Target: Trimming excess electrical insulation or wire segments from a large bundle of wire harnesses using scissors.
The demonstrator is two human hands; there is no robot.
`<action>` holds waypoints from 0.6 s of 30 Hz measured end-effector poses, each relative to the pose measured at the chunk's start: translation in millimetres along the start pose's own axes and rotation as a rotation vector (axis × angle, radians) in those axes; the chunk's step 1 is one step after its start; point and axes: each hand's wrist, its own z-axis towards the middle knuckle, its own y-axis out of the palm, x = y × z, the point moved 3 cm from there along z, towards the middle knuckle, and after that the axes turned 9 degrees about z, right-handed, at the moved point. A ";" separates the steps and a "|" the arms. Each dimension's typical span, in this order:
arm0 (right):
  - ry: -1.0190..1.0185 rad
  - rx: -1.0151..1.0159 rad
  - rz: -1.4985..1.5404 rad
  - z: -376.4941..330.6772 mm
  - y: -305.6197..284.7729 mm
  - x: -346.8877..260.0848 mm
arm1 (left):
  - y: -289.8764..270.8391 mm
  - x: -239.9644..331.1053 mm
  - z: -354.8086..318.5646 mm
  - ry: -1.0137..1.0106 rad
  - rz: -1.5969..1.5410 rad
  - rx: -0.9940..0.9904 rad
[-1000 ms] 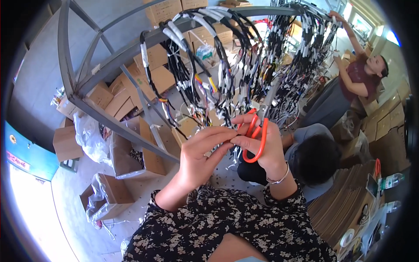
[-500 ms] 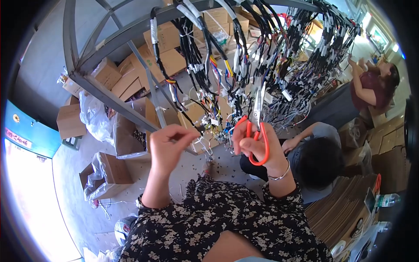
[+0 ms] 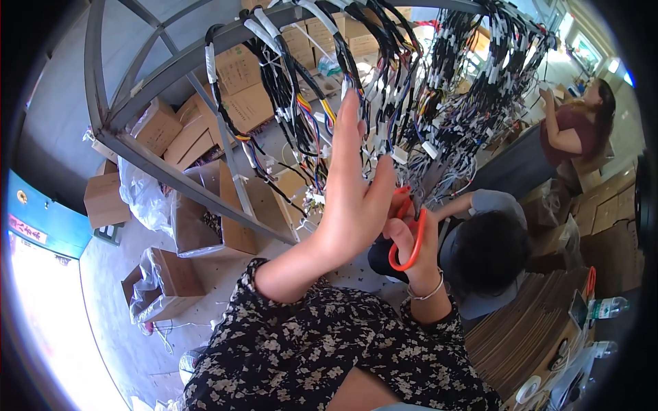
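Note:
Bundles of black wire harnesses (image 3: 391, 41), with white sleeves and coloured wire ends, hang from a grey metal frame (image 3: 157, 168) in front of me. My left hand (image 3: 353, 188) is raised before them, fingers stretched upward and thumb apart, holding nothing I can see. Whether its fingertips touch the wires I cannot tell. Just right of it and lower, my right hand (image 3: 419, 243) grips a pair of scissors (image 3: 420, 236) by the red handles. The blades point up toward the hanging wires and are partly lost against them.
Cardboard boxes (image 3: 157, 281), some lined with plastic, stand on the floor at left. One person (image 3: 490, 246) crouches close at right; another (image 3: 576, 130) stands farther off. A stack of flat cardboard (image 3: 524, 329) and a bottle (image 3: 608, 307) are at lower right.
My left hand has moved right and up, opening from a pinch to stretched fingers. My right hand has shifted slightly right and down with the scissors. The view has turned slightly.

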 end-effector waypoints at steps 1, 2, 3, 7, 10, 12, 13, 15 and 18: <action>0.018 -0.025 0.000 -3.1 -5.5 1.6 | 8.5 -5.2 8.0 -0.013 0.018 0.045; 0.016 -0.035 0.000 -5.0 -6.6 1.7 | 14.3 -11.6 12.7 -0.080 -0.006 0.057; 0.004 -0.049 -0.046 -6.4 -6.7 1.5 | 16.5 -15.2 14.8 -0.134 -0.057 0.055; -0.057 0.013 -0.135 -6.8 -12.8 2.1 | 14.4 -15.6 14.4 -0.180 -0.248 -0.058; -0.059 0.092 -0.077 -3.0 -7.0 4.1 | 1.1 14.5 6.6 -0.192 -0.063 -0.188; -0.068 0.108 -0.095 -0.6 -6.9 8.5 | -1.4 7.1 8.3 -0.133 0.027 0.021; -0.077 0.110 -0.123 0.7 -3.7 7.8 | -2.8 2.2 11.9 -0.122 0.076 0.120; -0.088 0.121 -0.063 1.9 3.7 11.5 | 2.8 1.9 13.7 -0.159 0.082 0.054; -0.101 0.187 -0.029 -4.1 5.9 12.2 | 19.1 -2.7 18.9 -0.201 0.095 -0.056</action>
